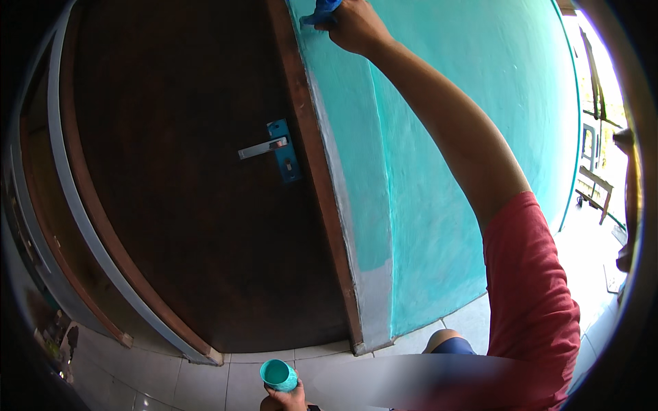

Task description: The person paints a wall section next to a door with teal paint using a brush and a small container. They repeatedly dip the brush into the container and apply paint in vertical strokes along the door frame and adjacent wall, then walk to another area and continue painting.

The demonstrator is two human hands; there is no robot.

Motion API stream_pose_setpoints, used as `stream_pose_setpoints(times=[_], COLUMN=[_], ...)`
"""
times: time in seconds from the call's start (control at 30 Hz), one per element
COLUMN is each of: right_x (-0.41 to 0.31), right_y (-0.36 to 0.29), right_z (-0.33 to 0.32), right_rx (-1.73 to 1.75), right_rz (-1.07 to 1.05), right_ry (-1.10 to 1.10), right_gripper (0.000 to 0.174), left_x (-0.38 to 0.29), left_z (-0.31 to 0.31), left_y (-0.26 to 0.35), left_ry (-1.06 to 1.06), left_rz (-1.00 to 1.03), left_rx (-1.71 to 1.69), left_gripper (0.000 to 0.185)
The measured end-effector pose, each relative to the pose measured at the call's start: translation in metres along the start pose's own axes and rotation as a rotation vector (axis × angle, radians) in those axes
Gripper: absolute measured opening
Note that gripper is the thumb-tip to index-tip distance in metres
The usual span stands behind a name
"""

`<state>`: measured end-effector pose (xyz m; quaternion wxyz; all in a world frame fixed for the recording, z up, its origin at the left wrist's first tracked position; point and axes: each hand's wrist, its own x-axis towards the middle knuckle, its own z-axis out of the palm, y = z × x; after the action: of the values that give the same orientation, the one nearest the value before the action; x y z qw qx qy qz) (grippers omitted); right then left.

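My left hand (pixel 289 399) grips a turquoise-smeared cup (pixel 278 376) at the bottom of the view, with turquoise paint inside it. High up, my right arm is stretched out, and my right hand (pixel 357 25) holds a blue paintbrush (pixel 323 12) against the wall beside the door frame. The brush is partly cut off by the top edge. Turquoise paint covers most of the narrow wall strip (pixel 354 169). Bare grey shows at its lower end (pixel 377 303) and along the frame side. The larger wall (pixel 437 231) to the right is turquoise too.
A dark brown door (pixel 180 205) with a metal lever handle (pixel 262 148) on a blue plate stands shut in a brown wooden frame (pixel 318 190). White floor tiles (pixel 257 354) lie below. A bright outdoor area (pixel 596 246) with a wooden piece of furniture appears at the right.
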<state>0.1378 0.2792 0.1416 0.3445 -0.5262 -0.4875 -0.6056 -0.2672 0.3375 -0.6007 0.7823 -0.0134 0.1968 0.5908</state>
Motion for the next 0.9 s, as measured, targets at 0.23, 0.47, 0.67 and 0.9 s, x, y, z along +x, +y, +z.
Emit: stream_pose_setpoints(times=[0.23, 0.47, 0.67, 0.9], right_x=[-0.048, -0.123, -0.184, -0.154], right_y=[0.002, -0.011, -0.036, -0.03], right_z=[0.01, 0.0, -0.02, -0.026], right_rx=[-0.155, -0.094, 0.053, 0.291], right_rz=[-0.415, -0.649, -0.708, 0.127], right_ry=[0.099, -0.036, -0.317, -0.057], right_gripper=[0.024, 0.015, 0.014, 0.02], left_x=[0.007, 0.039, 0.035, 0.03], left_z=[-0.003, -0.033, -0.024, -0.005], left_y=[0.006, 0.02, 0.024, 0.029], left_ry=[0.021, -0.04, -0.072, -0.051], left_rz=[0.115, 0.031, -0.032, -0.066], left_rx=[0.085, 0.055, -0.023, -0.096], left_gripper=[0.05, 0.05, 0.048, 0.051])
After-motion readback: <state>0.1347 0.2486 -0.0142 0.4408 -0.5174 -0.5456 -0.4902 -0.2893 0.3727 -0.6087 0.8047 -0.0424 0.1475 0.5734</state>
